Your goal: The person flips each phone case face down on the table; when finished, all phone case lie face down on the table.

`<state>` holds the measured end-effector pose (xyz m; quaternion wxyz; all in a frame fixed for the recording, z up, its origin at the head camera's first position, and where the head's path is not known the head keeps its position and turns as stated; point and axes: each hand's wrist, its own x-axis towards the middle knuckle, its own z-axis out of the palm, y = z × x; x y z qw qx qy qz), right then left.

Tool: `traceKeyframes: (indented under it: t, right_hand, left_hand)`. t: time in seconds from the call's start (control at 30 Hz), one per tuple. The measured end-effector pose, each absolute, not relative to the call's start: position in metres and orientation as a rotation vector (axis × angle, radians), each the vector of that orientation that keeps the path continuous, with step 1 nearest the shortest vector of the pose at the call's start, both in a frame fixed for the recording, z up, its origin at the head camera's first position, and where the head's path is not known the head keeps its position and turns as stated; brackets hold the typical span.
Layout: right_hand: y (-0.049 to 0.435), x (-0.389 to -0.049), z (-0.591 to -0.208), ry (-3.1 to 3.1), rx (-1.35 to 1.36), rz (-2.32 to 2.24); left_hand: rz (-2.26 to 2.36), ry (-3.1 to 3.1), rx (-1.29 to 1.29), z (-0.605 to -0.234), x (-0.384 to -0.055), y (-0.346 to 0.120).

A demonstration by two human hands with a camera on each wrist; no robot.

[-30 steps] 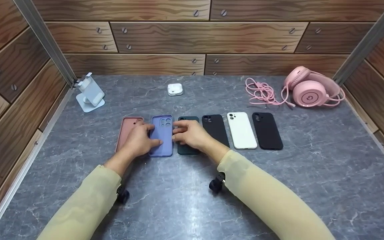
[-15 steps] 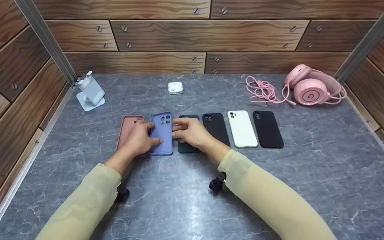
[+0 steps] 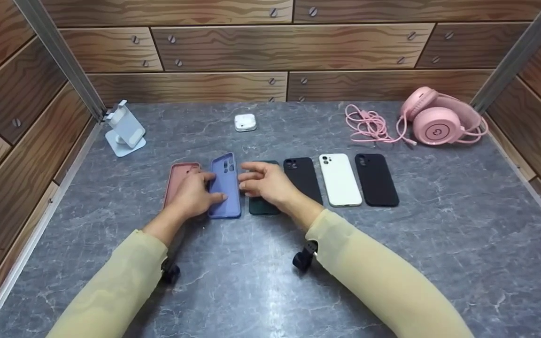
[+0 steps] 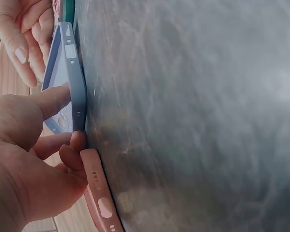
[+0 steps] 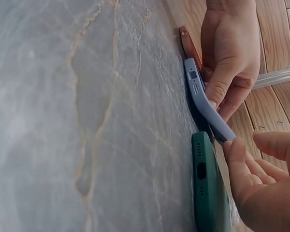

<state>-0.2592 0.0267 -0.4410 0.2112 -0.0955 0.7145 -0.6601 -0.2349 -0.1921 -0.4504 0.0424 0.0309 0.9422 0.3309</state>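
A purple phone case (image 3: 231, 185) lies with its hollow side up in a row of phone cases. My left hand (image 3: 191, 193) pinches its left edge, thumb inside the case and fingers at the outer side. In the left wrist view the thumb presses into the hollow of the purple case (image 4: 77, 89). My right hand (image 3: 270, 184) reaches over the green phone case (image 3: 263, 206), its fingertips at the purple case's right edge. The right wrist view shows the purple case (image 5: 209, 112) tilted, its right side raised off the table. Part of a pink phone case (image 3: 175, 182) hides under my left hand.
To the right lie a black phone case (image 3: 306, 180), a white one (image 3: 341, 183) and another black case (image 3: 377, 183). Behind stand a white phone stand (image 3: 127, 129), a small white earphone box (image 3: 245, 122) and pink headphones (image 3: 436, 126) with a coiled cable (image 3: 369, 126).
The purple case has tilted, its right side rising and its top end shifting slightly up and left. The right fingers have followed its edge a little leftward. The left hand keeps its grip.
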Motion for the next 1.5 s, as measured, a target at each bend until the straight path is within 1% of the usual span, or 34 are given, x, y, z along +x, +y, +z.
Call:
traceKeyframes:
  t: [0.5,0.7,1.1,1.5]
  right_hand:
    - [0.016,-0.263,-0.447,2.068,-0.286,-1.818]
    - [0.014,-0.265,-0.447,2.086,-0.283,-1.782]
    - [0.01,-0.262,-0.445,1.949,-0.26,-1.851]
    - [0.008,-0.258,-0.441,1.887,-0.298,-1.843]
  left_hand:
    - [1.137,2.805,0.074,-0.443,-0.234,-0.195]
    - [1.183,2.809,0.123,-0.44,-0.234,-0.194]
    - [1.381,2.687,0.197,-0.434,-0.23,-0.192]
    - [1.627,2.498,0.056,-0.427,-0.23,-0.19]
